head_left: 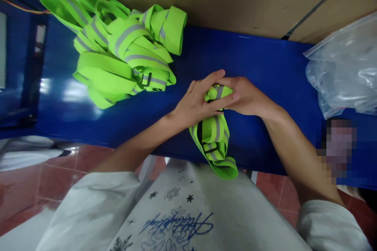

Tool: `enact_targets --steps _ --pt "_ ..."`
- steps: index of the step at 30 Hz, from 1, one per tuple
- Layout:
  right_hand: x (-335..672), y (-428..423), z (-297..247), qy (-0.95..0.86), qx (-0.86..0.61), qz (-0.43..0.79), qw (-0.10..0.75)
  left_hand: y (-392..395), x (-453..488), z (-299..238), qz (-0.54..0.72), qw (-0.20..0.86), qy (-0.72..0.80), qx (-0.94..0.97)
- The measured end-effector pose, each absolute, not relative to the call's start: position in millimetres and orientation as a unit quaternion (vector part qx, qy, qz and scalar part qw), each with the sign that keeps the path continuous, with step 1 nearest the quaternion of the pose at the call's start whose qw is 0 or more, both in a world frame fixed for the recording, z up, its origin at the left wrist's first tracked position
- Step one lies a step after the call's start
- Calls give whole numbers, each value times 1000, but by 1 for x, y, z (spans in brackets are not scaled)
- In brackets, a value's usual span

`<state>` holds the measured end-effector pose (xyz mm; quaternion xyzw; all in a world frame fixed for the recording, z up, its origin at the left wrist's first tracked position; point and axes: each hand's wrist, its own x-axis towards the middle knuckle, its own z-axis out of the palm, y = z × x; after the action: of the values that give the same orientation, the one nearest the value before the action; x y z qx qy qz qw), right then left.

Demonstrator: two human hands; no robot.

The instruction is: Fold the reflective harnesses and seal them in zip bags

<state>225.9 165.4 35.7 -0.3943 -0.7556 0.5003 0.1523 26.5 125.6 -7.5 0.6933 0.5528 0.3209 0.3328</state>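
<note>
A neon-yellow reflective strap (216, 131) with a grey stripe and black buckles is bunched between my two hands over the front part of the blue table. From the left, my left hand (200, 100) grips the folded upper part, its fingers lying across it. My right hand (244, 96) closes around the same fold from the other side, and its fingertips are partly hidden. Below the hands the looser loops hang down, reaching past the table's front edge near my shirt.
A heap of similar neon-yellow straps (126, 47) lies on the blue table (250, 59) at the back left. Cardboard boxes (224, 0) stand along the back. Clear plastic bags (347, 66) lie at the right, above a pixelated patch that hides what is there.
</note>
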Motion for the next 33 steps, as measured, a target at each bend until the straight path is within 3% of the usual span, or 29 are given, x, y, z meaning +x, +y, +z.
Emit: enact_targets --steps 4,7,11,14,18,25,33 --pt "236 155 21 -653 -440 564 247 127 33 7 325 287 430 792" --pt "243 148 21 -559 -470 605 317 130 40 12 412 270 458 740" --pt "249 141 30 -492 -501 598 386 139 51 11 406 490 463 617" --pt "256 140 38 -481 -520 589 389 143 55 15 338 649 434 526" --pt "263 138 39 -466 -537 596 372 140 54 18 232 777 368 455" --pt "253 133 25 -412 -542 635 364 131 52 5 180 765 383 485" --pt "246 127 30 -449 -515 649 336 128 50 8 155 843 382 346"
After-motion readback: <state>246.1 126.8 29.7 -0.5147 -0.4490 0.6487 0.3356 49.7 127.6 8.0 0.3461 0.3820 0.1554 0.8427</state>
